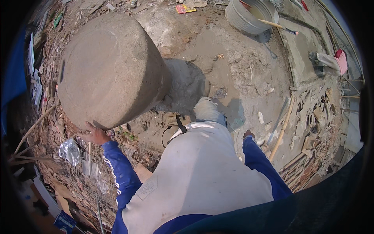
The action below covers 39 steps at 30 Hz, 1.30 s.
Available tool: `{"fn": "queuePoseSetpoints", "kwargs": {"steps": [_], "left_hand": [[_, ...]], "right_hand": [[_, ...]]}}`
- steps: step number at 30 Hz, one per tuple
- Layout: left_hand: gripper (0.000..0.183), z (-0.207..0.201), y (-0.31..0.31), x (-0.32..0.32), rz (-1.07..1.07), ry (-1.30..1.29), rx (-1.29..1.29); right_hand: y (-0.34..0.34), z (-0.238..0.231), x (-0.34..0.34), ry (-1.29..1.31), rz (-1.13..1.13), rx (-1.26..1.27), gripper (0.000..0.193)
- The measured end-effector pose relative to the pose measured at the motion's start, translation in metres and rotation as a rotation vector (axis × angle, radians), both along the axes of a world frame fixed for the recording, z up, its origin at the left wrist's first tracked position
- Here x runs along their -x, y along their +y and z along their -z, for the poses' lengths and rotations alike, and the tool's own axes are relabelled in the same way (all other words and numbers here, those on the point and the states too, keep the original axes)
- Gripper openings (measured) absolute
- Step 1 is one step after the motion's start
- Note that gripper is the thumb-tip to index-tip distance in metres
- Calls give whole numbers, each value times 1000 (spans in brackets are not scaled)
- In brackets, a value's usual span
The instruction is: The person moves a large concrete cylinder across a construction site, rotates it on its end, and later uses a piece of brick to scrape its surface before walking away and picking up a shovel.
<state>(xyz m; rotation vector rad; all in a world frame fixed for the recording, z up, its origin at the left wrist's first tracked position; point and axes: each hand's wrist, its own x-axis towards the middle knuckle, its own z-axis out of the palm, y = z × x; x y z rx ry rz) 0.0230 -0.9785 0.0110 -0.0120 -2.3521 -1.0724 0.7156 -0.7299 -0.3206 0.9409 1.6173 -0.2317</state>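
Drum (107, 70), large and dusty, fills the frame's upper left; your left hand (95, 135) touches its lower rim, grip spread. Your right hand (249, 134) hangs right of centre; I cannot tell its grip.

Bright sunlight casts clear shadows on the ground (253, 78); fisheye edges curve into black.

Ribbed grey drum (239, 20) — wooden handle (272, 24) jutting out, red-and-yellow packet (185, 9)
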Motion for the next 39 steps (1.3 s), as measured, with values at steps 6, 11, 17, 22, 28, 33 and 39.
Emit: {"fn": "queuePoseSetpoints", "kwargs": {"steps": [6,11,17,22,28,33,39], "left_hand": [[70,-41,119,-28,302,119,272],[65,-86,238,-44,329,-26,210],[68,-117,285,-22,249,59,11],[66,-129,321,20,117,88,-6],[66,-99,364,109,23,57,104],[63,-82,416,212,45,-77,355],[61,-121,475,368,159,-246,226]], "right_hand": [[29,-28,43,429,1057,37,18],[197,-91,169,676,1795,-154,20],[424,-138,262,1107,1618,-166,20],[514,-163,369,1305,1606,80,25],[530,-157,500,951,1314,210,26],[578,-122,512,576,1110,-48,17],[661,-176,619,475,1360,-110,21]]}}
